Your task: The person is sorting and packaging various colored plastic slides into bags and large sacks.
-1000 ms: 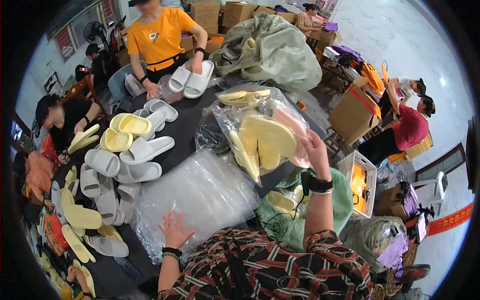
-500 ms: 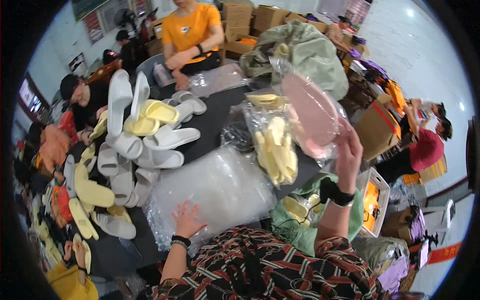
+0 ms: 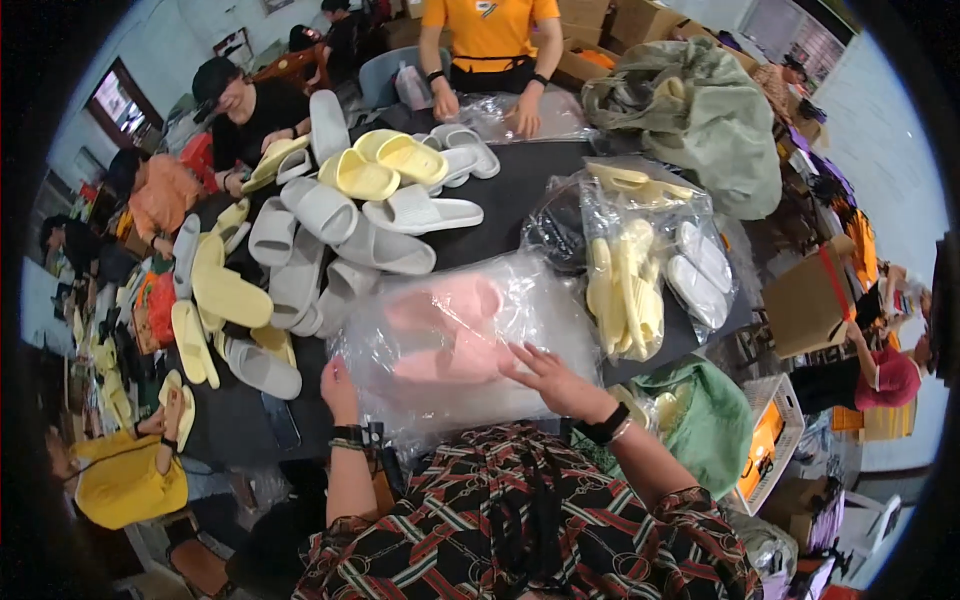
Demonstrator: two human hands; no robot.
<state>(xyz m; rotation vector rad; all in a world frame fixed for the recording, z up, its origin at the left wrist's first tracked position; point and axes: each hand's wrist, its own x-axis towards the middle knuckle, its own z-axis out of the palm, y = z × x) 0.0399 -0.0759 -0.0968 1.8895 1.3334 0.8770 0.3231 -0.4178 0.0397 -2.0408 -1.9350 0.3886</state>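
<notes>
A pair of pink slide slippers (image 3: 460,308) lies inside or under clear plastic, on top of a stack of clear plastic bags (image 3: 545,310) in front of me. My right hand (image 3: 562,385) has its fingers spread over the plastic, beside the lower pink slipper. At the left edge of the bags, my left hand (image 3: 341,395) is closed, with its fingers curled at the plastic bag's edge. Right of the stack sit bagged yellow slippers (image 3: 625,290) and bagged pale grey slippers (image 3: 698,275).
Loose grey slippers (image 3: 295,270) and yellow slippers (image 3: 230,285) pile up on the left of the black table (image 3: 510,220). A phone (image 3: 281,420) lies near its front edge. Across it, a person's hands (image 3: 525,115) touch plastic bags. Sacks, a white crate (image 3: 775,435) and cartons stand right.
The pink slippers have come from the upper right down onto the stack of bags. My right hand now lies over them; my left has moved to the stack's left edge and closed.
</notes>
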